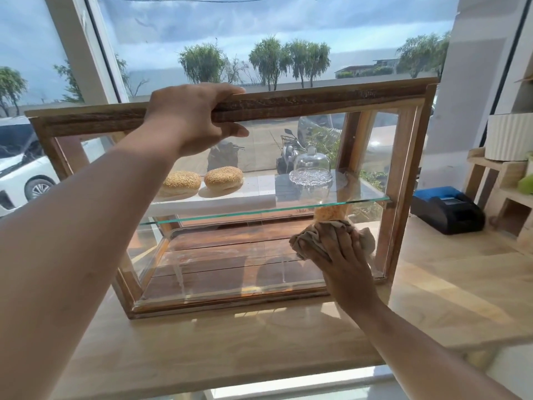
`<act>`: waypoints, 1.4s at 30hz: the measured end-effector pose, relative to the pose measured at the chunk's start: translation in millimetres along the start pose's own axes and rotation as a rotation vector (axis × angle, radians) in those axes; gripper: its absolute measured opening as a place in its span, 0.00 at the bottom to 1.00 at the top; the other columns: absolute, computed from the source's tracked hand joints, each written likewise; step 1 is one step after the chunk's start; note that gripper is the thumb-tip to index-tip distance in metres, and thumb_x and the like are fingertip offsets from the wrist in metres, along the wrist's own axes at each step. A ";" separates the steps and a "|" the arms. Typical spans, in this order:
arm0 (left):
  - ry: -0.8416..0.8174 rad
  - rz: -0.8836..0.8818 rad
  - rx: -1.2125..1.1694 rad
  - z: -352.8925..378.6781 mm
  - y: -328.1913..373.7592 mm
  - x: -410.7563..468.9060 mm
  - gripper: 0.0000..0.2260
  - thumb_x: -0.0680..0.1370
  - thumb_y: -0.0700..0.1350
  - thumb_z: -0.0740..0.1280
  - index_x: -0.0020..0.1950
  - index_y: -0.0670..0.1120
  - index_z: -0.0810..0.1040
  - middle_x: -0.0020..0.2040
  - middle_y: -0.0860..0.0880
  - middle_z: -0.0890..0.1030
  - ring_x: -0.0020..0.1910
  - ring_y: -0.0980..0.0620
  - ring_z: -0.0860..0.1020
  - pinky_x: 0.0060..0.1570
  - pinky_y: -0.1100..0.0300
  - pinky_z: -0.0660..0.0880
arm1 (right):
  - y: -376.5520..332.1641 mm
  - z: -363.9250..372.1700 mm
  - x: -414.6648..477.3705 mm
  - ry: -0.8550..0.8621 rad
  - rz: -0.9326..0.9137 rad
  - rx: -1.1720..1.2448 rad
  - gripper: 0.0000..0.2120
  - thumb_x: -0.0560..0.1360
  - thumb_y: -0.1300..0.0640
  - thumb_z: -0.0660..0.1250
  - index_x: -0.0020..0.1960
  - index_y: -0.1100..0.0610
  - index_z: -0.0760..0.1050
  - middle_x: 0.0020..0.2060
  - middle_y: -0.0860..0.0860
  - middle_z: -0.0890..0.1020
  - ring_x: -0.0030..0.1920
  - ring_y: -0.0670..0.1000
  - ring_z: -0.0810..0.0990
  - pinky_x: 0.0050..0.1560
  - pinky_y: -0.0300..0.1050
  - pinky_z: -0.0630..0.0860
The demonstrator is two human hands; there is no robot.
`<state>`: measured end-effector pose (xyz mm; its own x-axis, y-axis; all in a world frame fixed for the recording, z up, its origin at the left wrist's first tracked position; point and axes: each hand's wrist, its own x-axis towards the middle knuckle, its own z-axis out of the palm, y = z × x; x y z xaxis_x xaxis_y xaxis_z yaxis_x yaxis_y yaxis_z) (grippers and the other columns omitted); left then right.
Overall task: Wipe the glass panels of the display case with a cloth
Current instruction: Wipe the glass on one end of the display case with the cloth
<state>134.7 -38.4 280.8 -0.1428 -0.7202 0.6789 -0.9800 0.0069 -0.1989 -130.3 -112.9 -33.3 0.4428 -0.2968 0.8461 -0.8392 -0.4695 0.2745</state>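
Note:
A wooden-framed display case with glass panels stands on a light wooden counter in front of a window. My left hand grips the top rail of its frame. My right hand presses a crumpled beige cloth against the lower right part of the near glass panel. Inside, a glass shelf carries a white board with two sesame buns and a small glass dome on a dish. Streaks show on the lower glass.
The counter runs to the right, where a black and blue receipt printer sits. Behind it stand wooden crates with a white ribbed pot. A large window rises directly behind the case.

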 end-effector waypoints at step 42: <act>-0.033 -0.072 -0.031 -2.9 0.7 -3.3 0.32 0.67 0.74 0.63 0.69 0.68 0.64 0.65 0.55 0.77 0.61 0.45 0.75 0.49 0.54 0.69 | 38.7 -23.2 -58.2 -0.394 0.095 0.267 0.14 0.64 0.57 0.78 0.49 0.56 0.83 0.47 0.53 0.81 0.47 0.56 0.81 0.41 0.53 0.82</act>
<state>134.0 -34.0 280.4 -0.0681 -0.7422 0.6667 -0.9915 -0.0241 -0.1281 -195.8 -94.4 -61.4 0.4975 -0.6167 0.6101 -0.7939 -0.6070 0.0338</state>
